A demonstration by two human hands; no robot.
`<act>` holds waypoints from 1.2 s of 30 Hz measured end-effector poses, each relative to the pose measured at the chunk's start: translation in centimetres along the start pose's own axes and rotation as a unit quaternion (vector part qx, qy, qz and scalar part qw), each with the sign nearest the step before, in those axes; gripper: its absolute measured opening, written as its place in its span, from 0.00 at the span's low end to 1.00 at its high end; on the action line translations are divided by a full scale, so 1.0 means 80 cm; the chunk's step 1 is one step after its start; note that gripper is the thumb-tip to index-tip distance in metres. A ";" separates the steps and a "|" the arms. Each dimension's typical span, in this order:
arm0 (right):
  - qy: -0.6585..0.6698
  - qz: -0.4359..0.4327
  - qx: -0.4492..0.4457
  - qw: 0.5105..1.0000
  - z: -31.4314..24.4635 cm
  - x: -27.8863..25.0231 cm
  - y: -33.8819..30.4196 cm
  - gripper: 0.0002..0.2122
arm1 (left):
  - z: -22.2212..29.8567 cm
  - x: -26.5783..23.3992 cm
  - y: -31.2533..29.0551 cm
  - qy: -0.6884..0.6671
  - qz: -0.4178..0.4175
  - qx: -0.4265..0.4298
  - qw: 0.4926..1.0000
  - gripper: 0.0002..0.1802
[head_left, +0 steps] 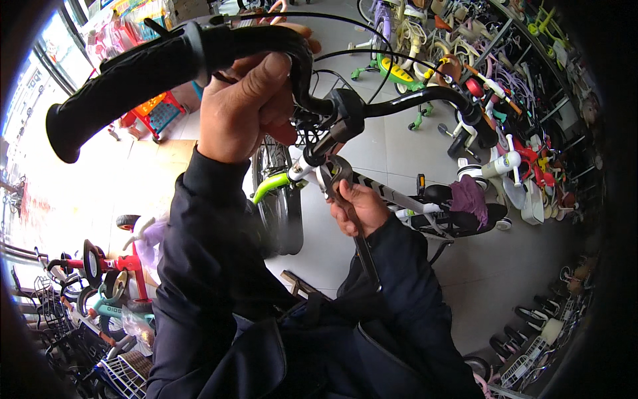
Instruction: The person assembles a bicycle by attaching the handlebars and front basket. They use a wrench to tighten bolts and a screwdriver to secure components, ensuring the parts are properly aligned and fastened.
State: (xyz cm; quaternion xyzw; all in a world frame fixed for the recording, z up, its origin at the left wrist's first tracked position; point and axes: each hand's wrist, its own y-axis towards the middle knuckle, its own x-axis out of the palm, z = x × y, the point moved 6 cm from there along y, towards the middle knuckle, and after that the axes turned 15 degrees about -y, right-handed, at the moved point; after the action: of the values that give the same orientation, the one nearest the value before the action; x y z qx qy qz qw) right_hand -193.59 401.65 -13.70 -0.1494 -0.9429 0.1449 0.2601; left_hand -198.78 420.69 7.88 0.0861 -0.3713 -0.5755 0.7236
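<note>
Gripping the handlebar [266, 40] of a small bicycle, my left hand [242, 110] sits in the upper middle of the frame, its fingers [266, 76] clenched around the black bar just beside the long rubber grip [119, 86] that runs out toward the upper left. My right hand [359, 207], at the centre of the frame, is closed around the handle of an adjustable wrench [345, 199], whose head sits at the stem [312, 159] where the bar meets the white and green frame. I judge the wrench to be heavy, stiff steel, smooth and a little slippery, best held low on its handle for leverage. The bar looks rigid, and the ribbed rubber grip should give a surer hold than the bare bar next to it. Black cables [359, 53] loop above the bar; they look thin and easy to snag. The saddle [458, 213] lies centre right with a purple cloth [468, 198] on it. Along the right edge of the frame stand rows of children's bicycles [505, 133] in green, red and purple. At the upper left, brightly coloured boxes [126, 16] are stacked by the window, too blurred to tell more. A red tricycle [113, 266] sits at the lower left on the pale tiled floor [505, 279].
</note>
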 end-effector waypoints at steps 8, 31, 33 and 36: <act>0.138 0.164 -0.072 0.974 0.008 0.074 0.027 0.18 | -0.003 0.007 -0.004 -0.035 -0.064 -0.011 0.997 0.25; 0.080 0.093 -0.064 0.990 -0.010 0.054 0.036 0.18 | 0.004 -0.004 -0.030 0.108 0.041 0.013 0.993 0.19; 0.087 0.086 -0.065 0.990 -0.010 0.054 0.038 0.18 | -0.003 -0.013 -0.045 0.175 0.122 0.025 0.977 0.17; 0.058 0.102 -0.062 0.991 -0.009 0.051 0.040 0.18 | 0.004 -0.007 -0.084 0.325 0.176 0.086 0.925 0.12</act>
State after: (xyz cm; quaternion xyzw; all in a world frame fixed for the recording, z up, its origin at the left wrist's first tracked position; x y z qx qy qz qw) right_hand -195.94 406.14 -12.40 -0.2685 -0.9131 0.1034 0.2888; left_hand -204.17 419.09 4.14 0.2639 -0.1727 -0.3448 0.8841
